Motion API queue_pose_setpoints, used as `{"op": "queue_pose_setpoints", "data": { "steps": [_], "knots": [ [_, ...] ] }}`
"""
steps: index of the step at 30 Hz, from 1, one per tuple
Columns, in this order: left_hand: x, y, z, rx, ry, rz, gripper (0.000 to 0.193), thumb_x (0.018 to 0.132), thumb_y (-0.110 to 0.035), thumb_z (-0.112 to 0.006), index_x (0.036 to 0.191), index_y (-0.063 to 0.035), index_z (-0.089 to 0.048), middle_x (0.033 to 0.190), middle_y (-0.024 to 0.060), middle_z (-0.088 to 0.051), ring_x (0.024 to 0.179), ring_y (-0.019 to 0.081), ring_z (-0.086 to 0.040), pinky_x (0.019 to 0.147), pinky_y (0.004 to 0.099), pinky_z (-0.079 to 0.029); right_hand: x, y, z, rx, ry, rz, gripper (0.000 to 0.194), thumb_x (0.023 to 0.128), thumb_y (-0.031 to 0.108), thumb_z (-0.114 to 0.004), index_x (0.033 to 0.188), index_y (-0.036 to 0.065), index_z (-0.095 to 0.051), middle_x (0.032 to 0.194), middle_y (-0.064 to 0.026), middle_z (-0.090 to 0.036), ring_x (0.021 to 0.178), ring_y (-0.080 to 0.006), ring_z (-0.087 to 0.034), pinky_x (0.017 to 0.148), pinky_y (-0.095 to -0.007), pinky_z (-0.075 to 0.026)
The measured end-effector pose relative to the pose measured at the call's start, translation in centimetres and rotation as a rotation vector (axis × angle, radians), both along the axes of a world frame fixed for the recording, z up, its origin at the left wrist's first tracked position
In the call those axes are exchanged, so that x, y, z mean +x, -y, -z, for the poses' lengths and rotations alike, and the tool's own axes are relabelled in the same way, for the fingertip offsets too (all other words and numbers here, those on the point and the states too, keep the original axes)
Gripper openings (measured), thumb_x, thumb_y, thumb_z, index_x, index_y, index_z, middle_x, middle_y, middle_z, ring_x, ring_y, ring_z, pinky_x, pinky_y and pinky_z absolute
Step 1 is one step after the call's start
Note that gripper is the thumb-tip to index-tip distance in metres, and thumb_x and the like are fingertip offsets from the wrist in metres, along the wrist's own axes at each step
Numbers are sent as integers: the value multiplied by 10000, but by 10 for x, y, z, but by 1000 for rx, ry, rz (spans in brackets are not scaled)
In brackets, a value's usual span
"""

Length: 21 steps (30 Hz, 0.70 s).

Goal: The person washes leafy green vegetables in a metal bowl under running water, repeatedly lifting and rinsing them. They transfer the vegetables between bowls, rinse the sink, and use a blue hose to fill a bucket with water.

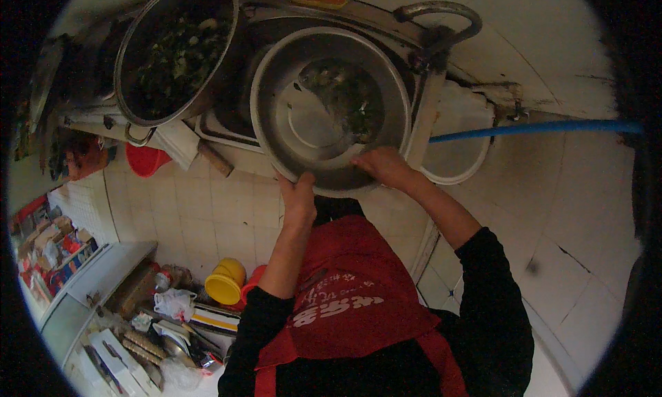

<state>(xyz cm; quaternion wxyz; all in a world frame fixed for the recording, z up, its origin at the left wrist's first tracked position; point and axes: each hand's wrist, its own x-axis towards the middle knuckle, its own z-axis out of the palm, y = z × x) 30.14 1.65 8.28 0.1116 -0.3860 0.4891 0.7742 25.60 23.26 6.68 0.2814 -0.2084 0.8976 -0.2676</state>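
Note:
A wide stainless steel basin (pixel 331 177) is over the sink in front of me. Dark leafy greens (pixel 351 97) are bunched on its far right side, and the bottom looks wet. My left hand (pixel 299 198) grips the near left rim, thumb over the edge. Reaching across the near right rim, my right hand (pixel 385 167) has its fingers curled inside the basin, just below the greens. Whether those fingers hold anything is hidden. Left of the basin, a deep metal pot (pixel 232 40) contains chopped greens (pixel 181 60).
A curved faucet (pixel 465 16) rises behind the sink (pixel 235 92). To the right are a white tub (pixel 463 159) and a blue hose (pixel 538 129). A cleaver (pixel 178 143) lies at the counter's front edge, its handle jutting out. Red (pixel 146 160) and yellow (pixel 225 281) plastic containers stand lower left.

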Motion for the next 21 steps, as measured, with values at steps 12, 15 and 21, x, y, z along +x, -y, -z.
{"op": "queue_pose_setpoints", "data": {
  "steps": [12, 15, 21],
  "knots": [
    [3, 4, 24, -48, -61, 69, 823, 777, -12, -538, 1491, -62, -133, 1381, 172, -357, 1260, 294, -368, 1081, 374, -276, -29, 12, 4, -76, 146, 217, 240, 925, 209, -487, 1133, 157, -595, 943, -106, -657, 823, -286, -628, 749, -424, -497],
    [0, 5, 34, -136, -147, 91, 872, 762, -21, -543, 1506, -80, -91, 1419, 186, -294, 1288, 316, -327, 1092, 402, -262, -69, 46, -10, -356, 176, 522, 246, 985, 283, -461, 1122, 112, -573, 888, -64, -628, 788, -170, -583, 722, -337, -464],
    [0, 1, 34, -214, -296, 141, 934, 737, 20, -533, 1523, -115, -46, 1472, 173, -231, 1325, 310, -292, 1107, 419, -250, -189, 164, -116, -1150, -463, 378, 338, 1013, 306, -423, 1140, 20, -551, 1066, -71, -636, 965, -151, -592, 833, -275, -464]
  ]
}}
